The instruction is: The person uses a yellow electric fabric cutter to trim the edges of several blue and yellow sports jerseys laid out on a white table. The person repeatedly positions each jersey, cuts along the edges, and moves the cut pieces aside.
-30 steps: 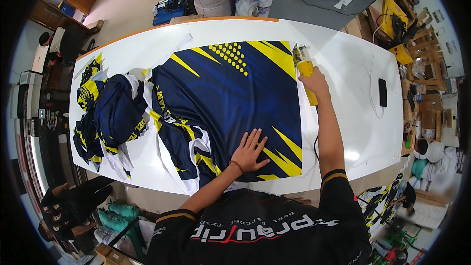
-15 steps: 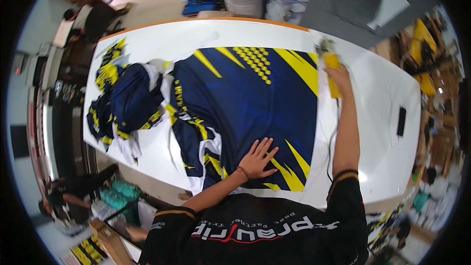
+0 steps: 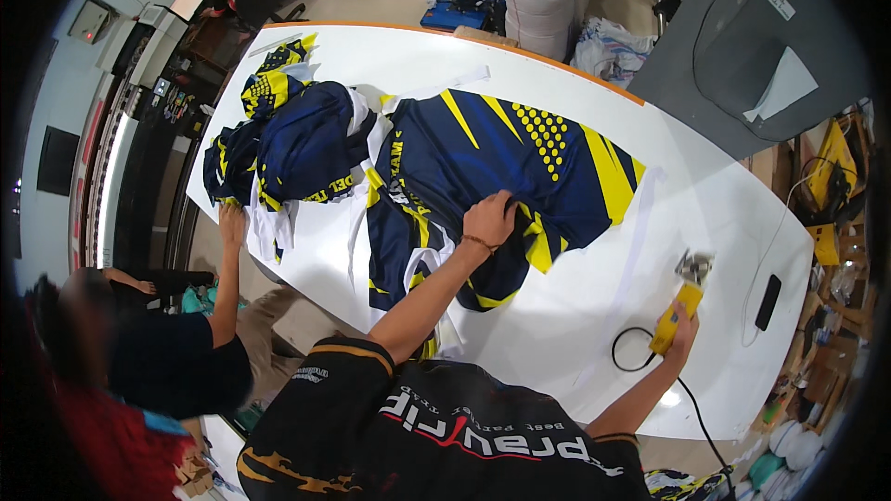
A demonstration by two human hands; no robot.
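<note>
Navy-and-yellow printed cloth is gripped in the left hand, fingertips hidden; the right hand grips, and partly covers, a yellow metal-headed power tool.

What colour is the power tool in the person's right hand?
The power tool is yellow with a silvery metal end, best seen in the head view.

A navy fabric panel with yellow spikes and dots lay on the white table; its near edge was bunched up where the left hand gripped it, the far part flatter; the yellow corded cutter, metal head pointing away, sat in the right hand, apart from the cloth.
</note>
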